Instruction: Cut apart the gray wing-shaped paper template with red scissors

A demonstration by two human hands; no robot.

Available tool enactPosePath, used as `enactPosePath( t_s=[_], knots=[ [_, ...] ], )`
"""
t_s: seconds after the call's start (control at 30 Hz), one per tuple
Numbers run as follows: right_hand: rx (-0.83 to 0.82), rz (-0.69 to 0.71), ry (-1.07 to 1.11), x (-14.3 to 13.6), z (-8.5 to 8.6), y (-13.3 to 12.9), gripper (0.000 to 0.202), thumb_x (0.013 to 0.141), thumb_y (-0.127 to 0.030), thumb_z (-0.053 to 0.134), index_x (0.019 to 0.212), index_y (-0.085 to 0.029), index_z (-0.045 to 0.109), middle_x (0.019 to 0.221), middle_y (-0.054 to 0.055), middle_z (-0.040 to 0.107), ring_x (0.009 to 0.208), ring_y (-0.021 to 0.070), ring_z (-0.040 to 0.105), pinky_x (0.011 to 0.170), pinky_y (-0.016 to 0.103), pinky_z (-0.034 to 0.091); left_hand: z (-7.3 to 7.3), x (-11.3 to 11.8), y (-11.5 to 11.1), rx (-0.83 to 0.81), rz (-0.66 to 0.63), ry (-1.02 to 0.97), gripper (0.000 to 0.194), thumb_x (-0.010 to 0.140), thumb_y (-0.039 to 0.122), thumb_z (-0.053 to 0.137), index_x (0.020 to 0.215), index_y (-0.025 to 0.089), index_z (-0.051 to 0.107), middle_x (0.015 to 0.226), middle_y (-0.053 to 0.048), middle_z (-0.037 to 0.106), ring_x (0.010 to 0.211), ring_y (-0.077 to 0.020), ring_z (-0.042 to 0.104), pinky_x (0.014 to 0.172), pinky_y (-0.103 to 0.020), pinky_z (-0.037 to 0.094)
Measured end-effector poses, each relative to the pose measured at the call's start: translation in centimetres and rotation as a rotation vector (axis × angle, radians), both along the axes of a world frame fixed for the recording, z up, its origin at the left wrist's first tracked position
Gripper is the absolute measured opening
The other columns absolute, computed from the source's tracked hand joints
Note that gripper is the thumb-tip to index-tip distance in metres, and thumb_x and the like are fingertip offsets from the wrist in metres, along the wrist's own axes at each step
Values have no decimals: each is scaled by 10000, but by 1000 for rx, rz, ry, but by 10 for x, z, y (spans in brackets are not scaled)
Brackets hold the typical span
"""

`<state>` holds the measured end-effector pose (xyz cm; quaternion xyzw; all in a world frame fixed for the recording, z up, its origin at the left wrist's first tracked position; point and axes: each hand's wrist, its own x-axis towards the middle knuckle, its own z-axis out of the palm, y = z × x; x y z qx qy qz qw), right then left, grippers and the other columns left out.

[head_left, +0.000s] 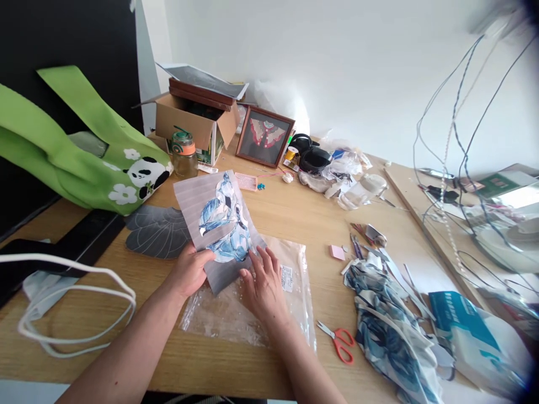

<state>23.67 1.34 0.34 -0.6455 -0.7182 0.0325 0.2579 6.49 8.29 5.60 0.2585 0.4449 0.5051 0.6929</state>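
Note:
My left hand (192, 270) grips the lower left edge of a grey sheet (188, 203), thumb on top. Blue and white patterned fabric cutouts (229, 241) lie on the sheet's face, and the sheet is tilted up off the table. At its lower right, my right hand (265, 283) has its fingers spread, with the fingertips at the sheet's edge by the cutouts. A clear plastic bag (298, 303) with a white label lies flat beneath both hands. Left of the sheet rests a dark grey wing-shaped piece (158, 231) with pale lines.
Orange-handled scissors (340, 341) lie right of the bag, beside crumpled blue patterned fabric (383, 331) and a tissue pack (463, 325). A green panda bag (101, 168) and a white cable (76, 286) are at left. Behind stand a bottle (184, 157), a cardboard box (185, 118) and a framed piece (265, 137).

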Motion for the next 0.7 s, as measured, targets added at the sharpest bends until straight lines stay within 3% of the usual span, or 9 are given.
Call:
enactPosePath(
  t_s=[0.17,0.37,0.57,0.7],
  knots=[
    [29,-4,28,4,5,-3,366,984,-398,450,1237,-172,586,1337,158,527,1306,335,384,1030,598,405,-5,-2,1,-6,6,1,291,470,129,721,758,171,728,749,-12,738,837,-254,677,728,-294,511],
    [28,30,11,-1,10,6,445,983,-406,453,1359,-173,504,1363,162,510,1311,340,380,1030,606,406,-4,-1,1,-20,18,-9,263,457,129,726,714,182,712,709,-13,731,769,-238,678,671,-281,504],
    [68,46,76,2,11,-2,303,981,-361,472,1187,-186,609,1305,142,553,1285,319,405,1018,579,430,6,2,1,-25,33,-26,354,423,112,742,769,186,743,785,-26,762,841,-259,690,734,-298,521],
    [105,91,124,-2,28,13,394,986,-393,463,1300,-170,545,1335,149,531,1295,293,402,1044,524,431,5,1,-1,-13,9,-26,365,448,121,758,809,170,745,772,-32,760,896,-288,690,808,-346,515]
  ],
)
